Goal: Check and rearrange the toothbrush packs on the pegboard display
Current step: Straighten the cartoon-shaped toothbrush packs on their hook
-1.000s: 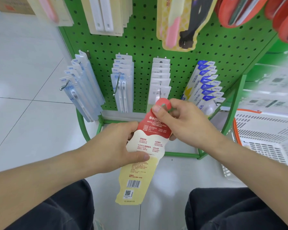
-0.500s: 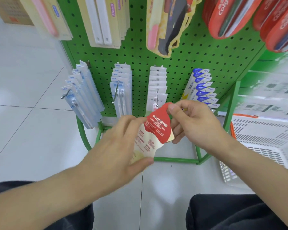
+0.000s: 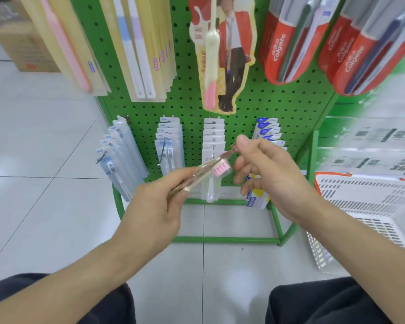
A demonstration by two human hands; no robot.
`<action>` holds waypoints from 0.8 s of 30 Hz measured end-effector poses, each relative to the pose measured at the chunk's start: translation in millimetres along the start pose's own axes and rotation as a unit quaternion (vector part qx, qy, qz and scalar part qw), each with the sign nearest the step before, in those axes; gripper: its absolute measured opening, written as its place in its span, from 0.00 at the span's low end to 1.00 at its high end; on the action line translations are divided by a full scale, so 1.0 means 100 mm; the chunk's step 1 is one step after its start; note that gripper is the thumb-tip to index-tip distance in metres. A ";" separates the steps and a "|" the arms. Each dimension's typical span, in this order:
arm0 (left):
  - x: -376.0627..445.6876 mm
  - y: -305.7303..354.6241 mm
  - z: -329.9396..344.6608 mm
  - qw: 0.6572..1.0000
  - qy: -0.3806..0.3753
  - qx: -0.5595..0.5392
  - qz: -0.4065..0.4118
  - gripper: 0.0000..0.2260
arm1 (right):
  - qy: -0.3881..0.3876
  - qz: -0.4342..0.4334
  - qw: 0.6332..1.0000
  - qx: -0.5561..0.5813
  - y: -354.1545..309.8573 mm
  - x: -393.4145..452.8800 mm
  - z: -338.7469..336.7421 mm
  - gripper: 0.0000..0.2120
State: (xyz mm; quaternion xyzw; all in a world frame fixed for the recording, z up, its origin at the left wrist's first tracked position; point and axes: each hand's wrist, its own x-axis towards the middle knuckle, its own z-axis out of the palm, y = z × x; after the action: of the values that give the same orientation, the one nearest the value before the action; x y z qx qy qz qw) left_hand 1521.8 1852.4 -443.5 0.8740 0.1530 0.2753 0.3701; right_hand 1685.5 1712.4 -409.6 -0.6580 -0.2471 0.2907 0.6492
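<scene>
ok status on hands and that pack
Left hand grips clear pink-bristled toothbrush pack. Right hand pinches its top end. Held before green pegboard, nothing blocking.

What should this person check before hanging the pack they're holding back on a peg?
1. Left hand has the toothbrush pack gripped: ok.
2. Right hand pinches the pack's top end: ok.
3. Pack faces forward for hanging: not ok, it is edge-on and nearly flat.
4. Hang hole found: cannot tell, the thumb and blur hide it.
5. Matching row is there on the pegboard: ok, a look-alike pack with a figure hangs above.
6. Free room on that peg: cannot tell, the peg is out of view.
</scene>
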 end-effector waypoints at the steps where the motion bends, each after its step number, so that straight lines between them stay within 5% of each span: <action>1: 0.02 0.04 -0.03 0.998 0.007 -0.064 -0.026 0.26 | -0.005 -0.017 1.000 -0.003 0.00 -0.01 0.00 0.27; 7: 0.25 0.35 -0.12 0.944 0.064 -0.321 -0.044 0.16 | -0.137 -0.055 0.984 -0.099 0.03 -0.05 0.01 0.17; 11: 0.42 0.44 -0.08 0.935 0.082 -0.344 -0.021 0.11 | -0.066 -0.105 0.990 -0.060 0.01 0.03 0.10 0.03; 19: 0.42 0.38 0.01 0.981 0.053 -0.187 0.026 0.20 | 0.090 -0.236 0.966 0.049 -0.17 0.08 0.19 0.07; 24: 0.55 0.43 0.05 0.974 0.102 -0.200 0.043 0.22 | 0.149 -0.273 0.948 0.058 -0.36 0.14 0.28 0.09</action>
State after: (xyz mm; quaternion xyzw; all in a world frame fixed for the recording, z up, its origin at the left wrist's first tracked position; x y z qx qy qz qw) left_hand 1571.4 1846.3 -394.9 0.7555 0.0946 0.4033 0.5075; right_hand 1677.2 1743.6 -374.5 -0.5626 -0.3006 0.0141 0.7700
